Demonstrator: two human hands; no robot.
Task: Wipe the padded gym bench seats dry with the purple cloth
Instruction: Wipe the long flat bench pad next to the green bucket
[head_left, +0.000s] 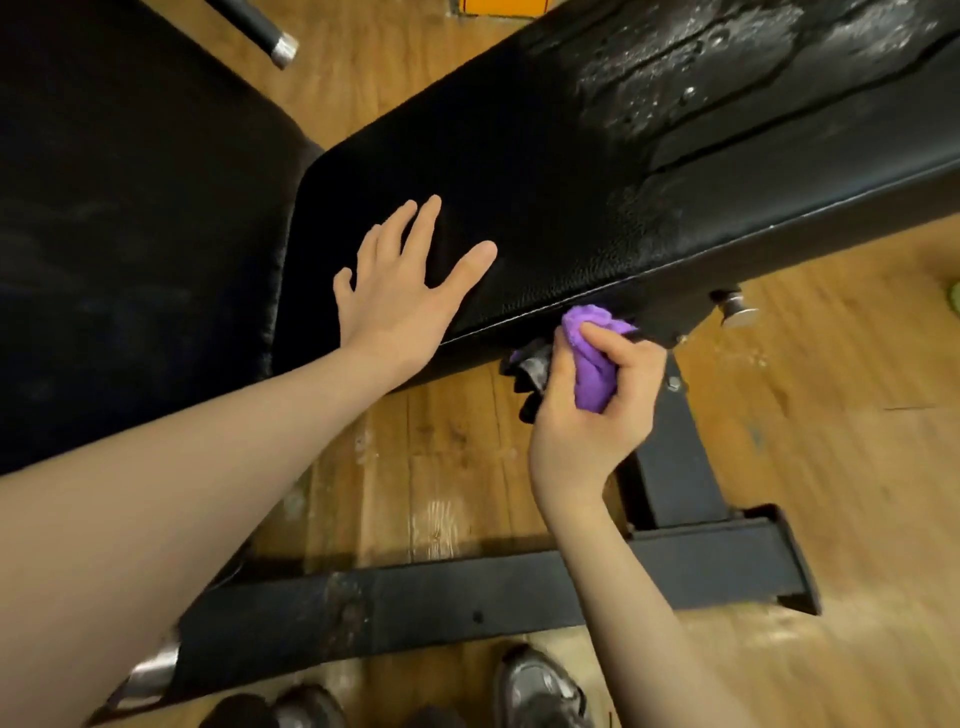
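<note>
A long black padded bench seat (545, 171) runs from the middle to the upper right; its far part glistens with wet patches and cracks (691, 73). A second black padded seat (119, 218) fills the left side. My left hand (410, 280) lies flat on the near end of the long seat, fingers spread, holding nothing. My right hand (587, 410) is closed around the bunched purple cloth (592, 358), which presses against the seat's near side edge, just below the top surface.
The bench's black steel frame (467, 603) and upright post (675, 457) stand on the wooden floor (831, 441). A metal adjustment knob (737, 312) sticks out under the seat edge. My shoes (540, 686) are at the bottom. A bar end (283, 49) lies top left.
</note>
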